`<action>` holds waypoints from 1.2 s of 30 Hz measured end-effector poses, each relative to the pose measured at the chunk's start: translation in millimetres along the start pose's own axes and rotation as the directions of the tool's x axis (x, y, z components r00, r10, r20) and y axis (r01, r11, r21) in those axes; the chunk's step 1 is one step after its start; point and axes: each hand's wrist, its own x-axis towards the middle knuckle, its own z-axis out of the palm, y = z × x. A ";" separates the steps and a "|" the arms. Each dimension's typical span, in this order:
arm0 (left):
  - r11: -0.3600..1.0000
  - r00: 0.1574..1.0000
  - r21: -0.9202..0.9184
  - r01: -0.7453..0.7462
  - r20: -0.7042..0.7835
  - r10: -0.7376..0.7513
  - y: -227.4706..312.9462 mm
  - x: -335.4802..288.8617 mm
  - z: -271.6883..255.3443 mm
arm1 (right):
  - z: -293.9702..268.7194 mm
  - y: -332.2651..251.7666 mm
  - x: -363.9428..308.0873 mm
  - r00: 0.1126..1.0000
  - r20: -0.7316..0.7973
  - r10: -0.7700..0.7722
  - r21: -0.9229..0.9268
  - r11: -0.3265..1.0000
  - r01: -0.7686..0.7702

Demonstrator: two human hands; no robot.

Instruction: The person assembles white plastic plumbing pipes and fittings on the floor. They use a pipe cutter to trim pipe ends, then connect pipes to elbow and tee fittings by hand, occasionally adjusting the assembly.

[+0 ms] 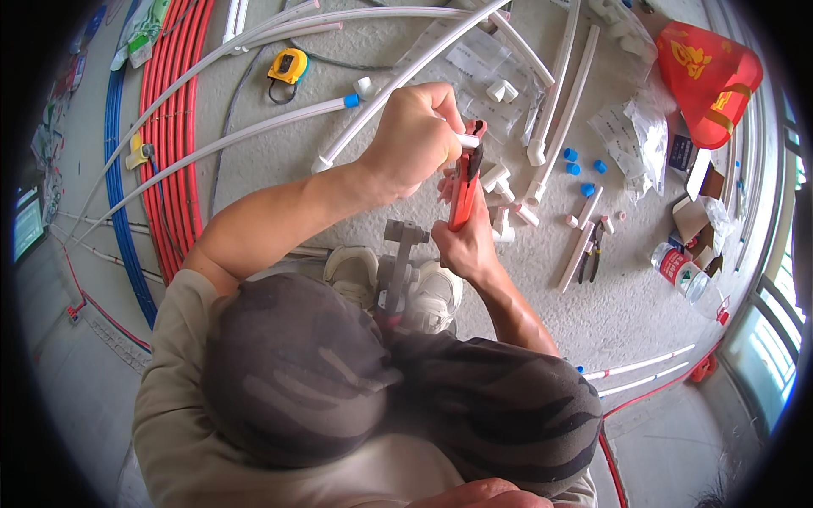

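Note:
My left hand (413,140) is closed in a fist around a white plastic pipe (467,141), and only a short end of it shows beyond the fingers. That end sits at the jaws of a red pipe cutter (462,199). My right hand (471,244) is wrapped round the cutter's handles from below. Just right of the cutter, white pipe fittings (496,178) lie on the concrete floor. Between my shoes stands a grey metal tool (405,254) with round heads, its lower part hidden by my legs.
Long white pipes (254,134) cross the floor ahead and left, near a yellow tape measure (289,66). Red pipes (174,127) and blue pipes (118,186) run along the left. Rightward lie blue caps (572,168), pliers (596,247), a bottle (680,273) and a red bag (707,83).

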 end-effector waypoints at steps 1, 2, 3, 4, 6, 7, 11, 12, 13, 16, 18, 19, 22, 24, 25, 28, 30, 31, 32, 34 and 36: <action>1.000 1.000 -0.018 0.006 0.003 -0.006 -0.9 0.5 -0.1 | 0.4 1.1 0.2 1.000 -0.002 -0.003 -0.003 1.000 0.003; 0.999 1.000 -0.036 0.012 0.007 -0.012 -2.6 1.5 -0.3 | 0.9 2.0 0.4 1.000 -0.004 -0.005 -0.006 1.000 0.005; 0.998 1.000 -0.054 0.018 0.011 -0.017 -4.1 2.5 -0.6 | 1.1 2.7 0.7 1.000 -0.006 -0.008 -0.009 1.000 0.008; 0.998 1.000 -0.055 0.012 0.011 -0.011 -6.1 3.5 -1.0 | 1.0 3.5 0.9 1.000 -0.006 -0.011 -0.016 1.000 0.011; 0.998 1.000 -0.057 0.000 0.013 0.001 -8.3 4.7 -1.2 | 0.5 4.9 1.0 1.000 -0.006 -0.015 -0.031 0.999 0.015; 0.998 1.000 -0.060 0.007 0.016 -0.006 -7.3 4.4 -0.9 | 0.4 5.4 1.0 1.000 -0.012 -0.010 -0.024 1.000 0.010; 0.997 0.999 -0.066 0.027 0.023 -0.025 -0.7 3.1 0.4 | 2.0 6.1 1.7 0.999 -0.036 0.000 0.022 1.000 0.001; 0.997 0.999 -0.065 0.029 0.022 -0.027 0.0 3.1 0.4 | 2.4 5.9 2.2 0.999 -0.042 -0.001 0.037 0.999 0.003; 0.997 1.000 -0.073 0.022 0.024 -0.020 -0.9 3.7 0.4 | 2.0 5.0 2.5 0.999 -0.042 0.001 0.029 1.000 0.001; 0.997 1.000 -0.082 0.006 0.028 -0.004 -3.5 5.8 0.6 | 1.2 3.2 3.4 0.999 -0.049 -0.003 0.015 1.000 0.004; 0.998 0.999 -0.070 0.003 0.032 -0.001 -2.7 6.0 1.6 | 1.5 4.8 3.7 0.998 -0.061 -0.017 0.014 1.000 0.018; 0.998 0.999 -0.066 0.003 0.033 -0.001 -2.1 5.9 2.2 | 1.1 5.8 3.4 0.998 -0.059 -0.006 -0.003 1.000 0.006; 0.998 0.999 -0.063 0.000 0.036 0.002 -2.1 5.7 2.8 | -0.8 7.1 2.7 0.998 -0.055 0.016 -0.038 0.999 -0.019; 0.997 0.999 -0.076 -0.007 0.037 0.009 -4.9 6.4 2.0 | -1.1 5.6 2.5 0.998 -0.058 0.016 -0.041 0.999 -0.018; 0.997 0.999 -0.072 -0.010 0.037 0.012 -4.4 6.0 1.9 | -0.8 5.8 2.5 0.998 -0.061 0.000 -0.034 0.999 -0.002; 0.998 0.999 -0.061 -0.018 0.036 0.020 -3.2 4.9 2.4 | -0.4 5.2 2.5 0.998 -0.065 -0.001 -0.020 1.000 0.000; 0.998 0.999 -0.053 -0.024 0.034 0.026 -1.1 2.9 4.4 | -2.1 0.4 1.3 0.997 -0.059 0.057 -0.024 0.998 -0.058; 0.998 0.999 -0.055 -0.029 0.035 0.031 -0.7 2.5 4.5 | -2.4 1.1 1.5 0.997 -0.062 0.050 -0.021 0.998 -0.051; 0.998 0.999 -0.057 -0.034 0.036 0.036 -0.2 2.2 4.6 | -2.6 2.4 1.5 0.997 -0.066 0.042 -0.019 0.999 -0.044; 0.998 0.999 -0.050 -0.039 0.029 0.040 0.7 0.8 5.5 | -2.6 3.8 1.4 0.997 -0.076 0.014 -0.021 1.000 -0.016; 0.999 0.999 -0.031 -0.040 0.014 0.040 2.7 -1.0 6.3 | -1.6 3.8 1.8 0.996 -0.088 -0.030 -0.031 0.999 0.028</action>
